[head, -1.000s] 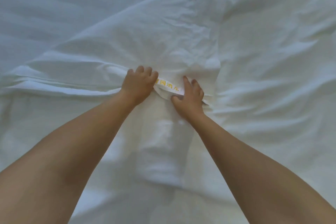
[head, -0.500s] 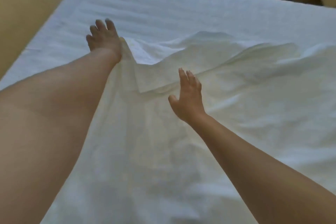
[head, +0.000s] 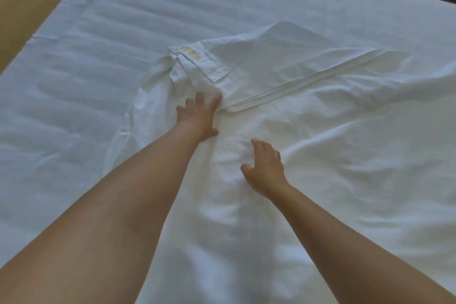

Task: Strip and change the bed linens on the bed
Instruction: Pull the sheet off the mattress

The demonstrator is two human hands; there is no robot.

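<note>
The bed fills the frame, its quilted top bare across the upper left. A white sheet lies partly unfolded over the centre and right, so the step in hand looks like spreading fresh linen. Its yellow-lettered hem sits at centre. The left hand, fingers spread, presses the fold's near edge; the right hand, lower right of it, is loosely spread and holds nothing. The next move likely calls for gripping a layer and opening it toward the upper left.

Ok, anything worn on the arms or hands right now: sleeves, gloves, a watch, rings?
Nothing worn that shows. The left hand and right hand are gloveless, with no rings that I can make out. The left forearm and right forearm are bare to the frame's edge: no sleeves, watch or bracelet.
</note>
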